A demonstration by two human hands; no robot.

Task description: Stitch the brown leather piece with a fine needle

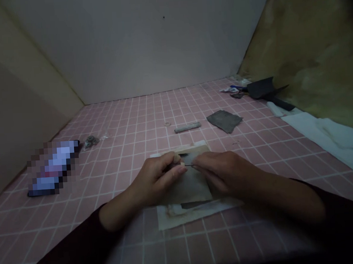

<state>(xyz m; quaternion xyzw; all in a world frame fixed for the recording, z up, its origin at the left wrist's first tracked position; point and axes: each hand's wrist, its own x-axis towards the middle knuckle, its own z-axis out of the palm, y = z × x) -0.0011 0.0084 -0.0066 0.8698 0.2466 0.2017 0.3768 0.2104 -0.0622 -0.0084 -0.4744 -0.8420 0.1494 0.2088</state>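
Observation:
My left hand [159, 175] is closed, its thumb and fingers pinching something small that I cannot make out. A thin metal rod [188, 164] spans the short gap between the hands. My right hand [223, 167] grips the rod's other end with its fingers pressed together. Beneath both hands lies a greyish-beige sheet [186, 191], on top of a stained white paper [170, 224]. Dark patches show at the sheet's edges. Most of what the fingers hold is hidden.
Beyond the hands, a small pale ring [167, 124], a grey tube-like roll [187, 127] and a dark grey sheet [225, 121] lie on the pink checked cloth [128, 119]. At left are a blurred phone [54, 167] and a small bag [91, 141]. A black dustpan-like piece [262, 89] and white paper [329, 134] lie right.

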